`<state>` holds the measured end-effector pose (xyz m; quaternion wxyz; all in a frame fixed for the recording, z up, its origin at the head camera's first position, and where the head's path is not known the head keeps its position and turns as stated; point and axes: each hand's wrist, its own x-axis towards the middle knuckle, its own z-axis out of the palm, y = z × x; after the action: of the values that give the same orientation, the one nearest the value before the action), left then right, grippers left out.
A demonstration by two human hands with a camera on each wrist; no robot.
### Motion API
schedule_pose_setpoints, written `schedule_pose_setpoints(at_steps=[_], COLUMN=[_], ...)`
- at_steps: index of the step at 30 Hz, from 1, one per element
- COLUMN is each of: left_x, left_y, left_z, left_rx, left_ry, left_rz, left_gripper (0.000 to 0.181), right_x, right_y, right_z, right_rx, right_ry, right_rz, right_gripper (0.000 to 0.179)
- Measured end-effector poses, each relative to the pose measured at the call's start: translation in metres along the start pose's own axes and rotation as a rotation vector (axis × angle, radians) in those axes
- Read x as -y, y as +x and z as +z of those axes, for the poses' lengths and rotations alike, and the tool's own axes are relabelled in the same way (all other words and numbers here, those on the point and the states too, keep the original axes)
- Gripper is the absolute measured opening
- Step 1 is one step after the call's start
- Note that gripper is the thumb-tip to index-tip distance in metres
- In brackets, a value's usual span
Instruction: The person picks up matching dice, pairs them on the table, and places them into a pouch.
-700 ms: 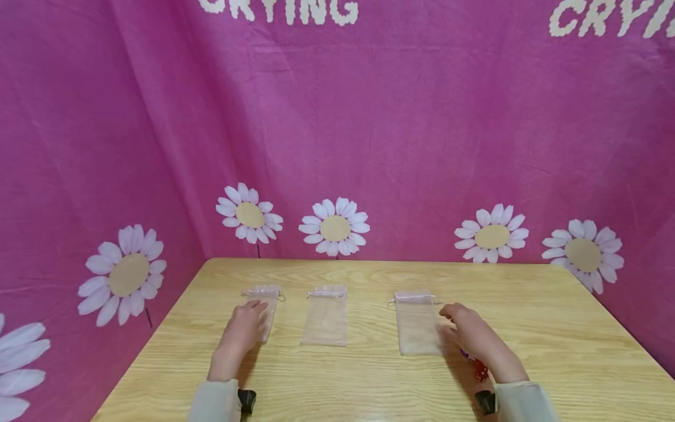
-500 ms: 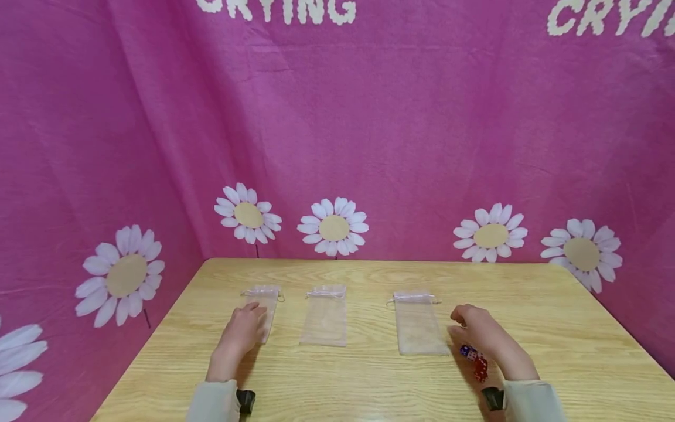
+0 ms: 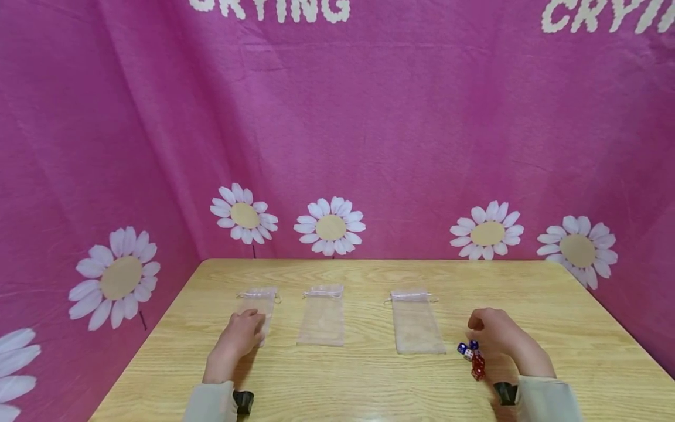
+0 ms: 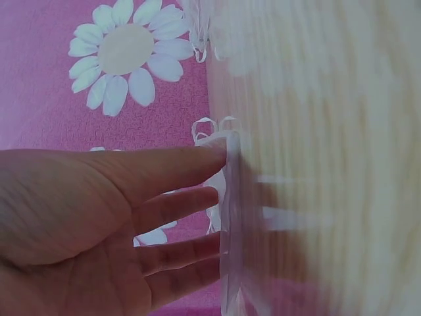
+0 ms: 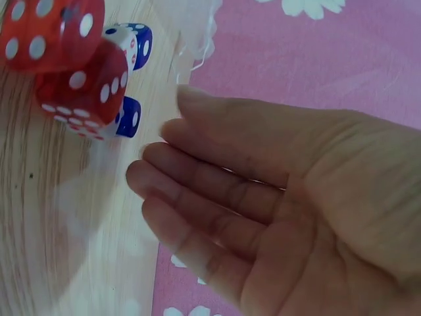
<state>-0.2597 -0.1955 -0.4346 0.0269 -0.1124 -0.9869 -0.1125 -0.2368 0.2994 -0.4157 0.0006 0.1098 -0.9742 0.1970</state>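
Three sheer pale organza drawstring bags lie flat in a row: the left bag [image 3: 269,305], the middle bag [image 3: 321,319] and the right bag [image 3: 418,325]. My left hand [image 3: 237,339] is over the left bag and partly covers it; in the left wrist view its extended fingertips are right at the bag's fabric [image 4: 232,224]. Beside a cluster of dice, my right hand [image 3: 508,339] holds nothing, fingers gently bent and palm visible in the right wrist view. Red dice [image 3: 477,366], a white die [image 3: 469,354] and blue dice [image 3: 462,348] sit close together left of it.
The light wood-grain table [image 3: 358,387] carries the bags and dice. Right behind its far edge hangs a pink curtain [image 3: 401,146] printed with daisies and lettering; it also runs along the left side. A dark band [image 3: 243,402] is at my left wrist.
My right hand has moved right, away from the right bag, and the dice that it covered now show. My left hand has stayed nearly still at the left bag.
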Motion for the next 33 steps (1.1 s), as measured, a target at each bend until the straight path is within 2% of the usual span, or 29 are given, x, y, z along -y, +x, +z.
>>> schedule_pose_setpoints(at_steps=[8,15,24,33], left_x=[0.0000,-0.0030,-0.0018,-0.0026], left_y=[-0.0004,-0.0029,-0.0015,-0.0022], left_z=[0.0011,-0.0020,-0.0007,-0.0006], left_rx=[0.017,0.019,-0.023,-0.034], left_ry=[-0.002,-0.068,-0.028,-0.009], left_rz=[-0.016,-0.053,-0.024,-0.012], left_gripper=[0.034,0.031,0.029,0.028], right_x=[-0.0029,-0.0028,-0.0018,-0.0028], right_y=[-0.0027,-0.0019,0.0009,0.0012], right_z=[0.0002,0.0021,0.0048,0.0068], right_rx=[0.073,0.076,0.105,0.113], right_ry=[0.025,0.029,0.033,0.030], right_rz=[0.036,0.033,0.057,0.064], right_gripper=[0.011,0.012,0.013,0.012])
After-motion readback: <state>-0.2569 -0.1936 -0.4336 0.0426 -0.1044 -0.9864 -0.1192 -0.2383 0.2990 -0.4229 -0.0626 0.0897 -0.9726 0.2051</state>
